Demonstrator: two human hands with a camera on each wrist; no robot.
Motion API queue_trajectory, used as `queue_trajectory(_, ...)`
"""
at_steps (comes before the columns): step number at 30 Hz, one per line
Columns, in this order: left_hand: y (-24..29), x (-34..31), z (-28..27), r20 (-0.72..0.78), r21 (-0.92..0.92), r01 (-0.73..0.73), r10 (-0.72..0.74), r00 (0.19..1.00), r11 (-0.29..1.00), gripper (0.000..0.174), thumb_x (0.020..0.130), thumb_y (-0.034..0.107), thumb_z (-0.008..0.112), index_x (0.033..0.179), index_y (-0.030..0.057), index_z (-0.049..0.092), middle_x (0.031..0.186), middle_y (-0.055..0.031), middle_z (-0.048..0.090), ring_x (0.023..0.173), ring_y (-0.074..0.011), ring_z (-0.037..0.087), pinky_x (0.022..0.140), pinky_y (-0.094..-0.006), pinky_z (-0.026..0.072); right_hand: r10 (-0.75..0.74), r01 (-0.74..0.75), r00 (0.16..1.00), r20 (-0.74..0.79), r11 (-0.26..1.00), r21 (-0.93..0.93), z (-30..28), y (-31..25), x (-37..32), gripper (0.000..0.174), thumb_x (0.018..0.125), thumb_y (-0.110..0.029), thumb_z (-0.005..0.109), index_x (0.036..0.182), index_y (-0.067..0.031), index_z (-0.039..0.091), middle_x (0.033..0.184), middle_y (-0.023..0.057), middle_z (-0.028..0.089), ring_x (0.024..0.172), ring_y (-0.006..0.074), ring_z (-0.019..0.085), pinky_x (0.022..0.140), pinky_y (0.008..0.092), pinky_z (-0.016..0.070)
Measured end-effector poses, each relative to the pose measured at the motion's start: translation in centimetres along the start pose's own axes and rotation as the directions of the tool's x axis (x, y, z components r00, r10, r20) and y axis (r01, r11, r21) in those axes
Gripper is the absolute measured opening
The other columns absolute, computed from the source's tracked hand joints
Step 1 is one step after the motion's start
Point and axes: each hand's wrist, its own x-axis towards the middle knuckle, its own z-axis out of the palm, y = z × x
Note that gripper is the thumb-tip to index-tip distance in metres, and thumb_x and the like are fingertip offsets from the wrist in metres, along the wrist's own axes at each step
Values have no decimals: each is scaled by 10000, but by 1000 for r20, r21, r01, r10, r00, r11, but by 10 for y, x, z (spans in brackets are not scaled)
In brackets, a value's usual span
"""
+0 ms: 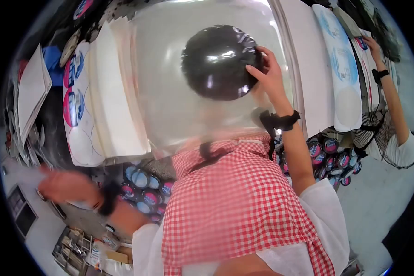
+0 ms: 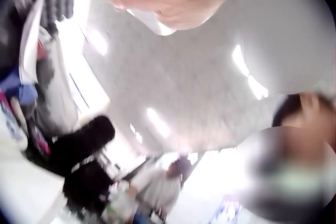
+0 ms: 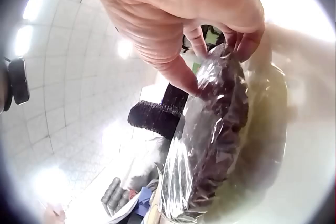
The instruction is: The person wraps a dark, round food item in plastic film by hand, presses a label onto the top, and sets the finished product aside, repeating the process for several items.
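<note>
the round black film-wrapped disc (image 1: pixel 218 64) lies nearer the right edge of the glossy pale bench (image 1: pixel 161 101), between stacked white paper sheets (image 1: pixel 115 92), left, and a long blue-and-white printed sheet (image 1: pixel 342 69), right.

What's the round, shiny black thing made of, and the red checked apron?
The round, shiny black thing seems wrapped in glossy clear plastic film, because it crinkles and glints; I can't tell what's inside. The red-and-white checked apron looks like matte cloth, maybe cotton, because it folds softly.
</note>
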Motion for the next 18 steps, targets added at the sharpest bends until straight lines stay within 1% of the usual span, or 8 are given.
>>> queue_trajectory(1,59,-27,-27,-112,-382,-131,94,989,915,226,980,197,505,1013,-17,571,997,-131,606,876,-325,588,720,-415,480,-8,8,1000,14,1000,-5,0,2,3,598,786,8,713,1331,-75,479,1152,109,556,930,150,602,733,247,518)
queue_trajectory(2,114,-52,-51,-103,-834,-198,206,973,516,234,958,155,513,1110,-16,561,1128,-148,570,1010,-335,556,813,-411,473,-15,15,999,28,1000,-9,0,7,6,591,784,7,715,1324,-74,489,1126,104,567,897,143,609,723,246,521)
queue_trajectory(3,164,-75,-69,-107,-994,-105,329,938,-25,303,935,113,520,1208,-16,550,1259,-166,533,1143,-345,524,906,-407,465,-21,22,999,42,1000,-15,-1,14,8,583,782,6,717,1317,-74,498,1101,98,578,864,135,616,713,245,525)
queue_trajectory(4,195,-94,-83,-166,-968,-66,423,891,-242,402,913,71,528,1305,-15,540,1390,-183,497,1277,-355,491,999,-403,457,-82,82,996,31,997,7,0,27,10,568,778,-23,729,1305,-76,526,1054,92,599,811,133,625,703,249,529)
queue_trajectory(5,211,-98,-97,-273,-962,-230,563,780,-147,457,823,-7,600,1277,-31,548,1388,-198,487,1340,-370,414,1067,-445,398,-93,94,996,16,995,-46,0,29,10,571,776,-33,734,1307,-80,529,1064,97,597,819,137,625,703,251,529)
queue_trajectory(7,238,-117,-95,-317,-946,-193,610,726,-262,472,854,-20,588,1321,-19,525,1397,-195,480,1336,-371,417,1079,-435,374,-117,116,993,-1,982,-150,-1,33,12,579,772,-53,743,1312,-87,537,1086,106,591,835,145,624,703,254,529)
queue_trajectory(13,252,-139,-96,-326,-945,-158,803,499,-285,601,749,-84,652,1325,38,534,1458,-174,410,1358,-357,384,1066,-416,394,-156,148,988,-14,959,-241,0,33,9,600,756,-70,749,1317,-94,538,1137,99,572,949,185,609,739,292,530)
queue_trajectory(18,239,-108,-134,-205,-918,-381,954,220,-110,522,887,492,542,1346,243,539,1520,-83,349,1380,-274,360,1024,-702,146,-154,145,988,-17,956,-255,0,34,9,600,755,-75,745,1317,-97,537,1139,96,581,933,187,606,735,302,520)
